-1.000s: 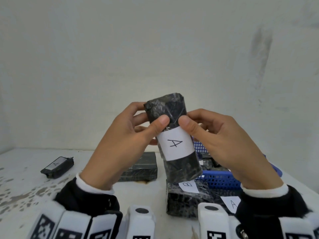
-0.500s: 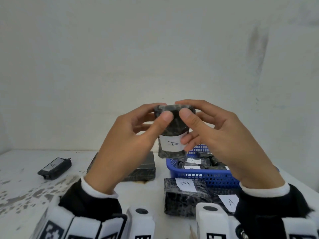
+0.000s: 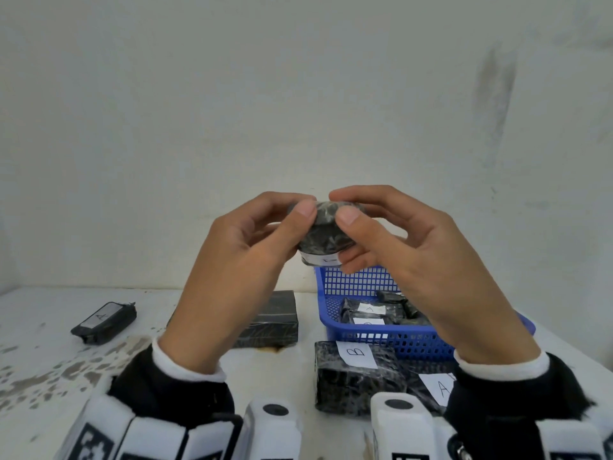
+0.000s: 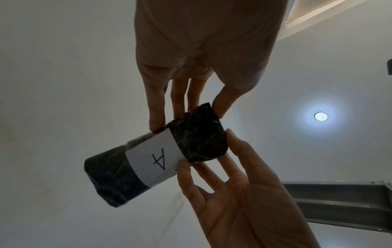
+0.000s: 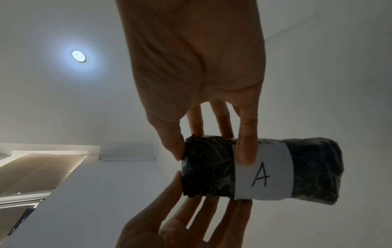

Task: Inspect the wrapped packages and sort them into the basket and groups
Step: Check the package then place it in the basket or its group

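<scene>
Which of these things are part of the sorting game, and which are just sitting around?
Part of the job:
- black wrapped package labelled A, pinched by left hand and right hand
- blue basket with packages inside
- package labelled B on the table
- small package labelled A
- unlabelled dark package

Just lying about:
- ceiling light
- stained white table

Stained white table [image 3: 49, 366], ceiling light [image 4: 320, 116]

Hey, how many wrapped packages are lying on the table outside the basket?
4: a small one far left, a block behind the left hand, the B package before the basket, an A package right of it. More may be hidden.
</scene>
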### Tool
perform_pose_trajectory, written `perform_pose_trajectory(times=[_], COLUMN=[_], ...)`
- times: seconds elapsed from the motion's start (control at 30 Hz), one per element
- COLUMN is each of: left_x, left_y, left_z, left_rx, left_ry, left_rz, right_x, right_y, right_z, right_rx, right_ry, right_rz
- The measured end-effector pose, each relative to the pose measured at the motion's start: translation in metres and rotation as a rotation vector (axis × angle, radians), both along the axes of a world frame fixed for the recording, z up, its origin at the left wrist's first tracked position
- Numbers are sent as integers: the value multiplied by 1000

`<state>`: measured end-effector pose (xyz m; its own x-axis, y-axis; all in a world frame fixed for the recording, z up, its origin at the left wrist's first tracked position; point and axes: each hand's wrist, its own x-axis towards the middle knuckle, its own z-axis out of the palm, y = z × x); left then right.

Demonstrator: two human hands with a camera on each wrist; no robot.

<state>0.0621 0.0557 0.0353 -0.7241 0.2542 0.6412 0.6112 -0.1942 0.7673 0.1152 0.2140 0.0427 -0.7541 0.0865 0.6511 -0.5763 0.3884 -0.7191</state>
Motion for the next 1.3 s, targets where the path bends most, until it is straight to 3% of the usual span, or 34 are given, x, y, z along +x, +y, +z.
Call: perform_pose_trajectory(times=[0.17,0.37,0.57,0.83,1.3], left_x=[0,2,1,0,-2], left_y=[-1,-2,-7,-5,-5], left_z=[0,2,3,2,-1], left_rx=[15,-24,6,1,-87], left_ry=[-21,-169,-213,-183,-93], left_rz=[-22,-56,15,44,40], right_x=[-1,2,-2,-6,-4], right_y=[-2,-4,-8,-6,0], right_z=[0,-1,-4,-4,-3], right_rx=[3,29,37,-60,23], right_ry=[0,-8,38,-29,-104], right_rz=[-34,4,61,-4,-49])
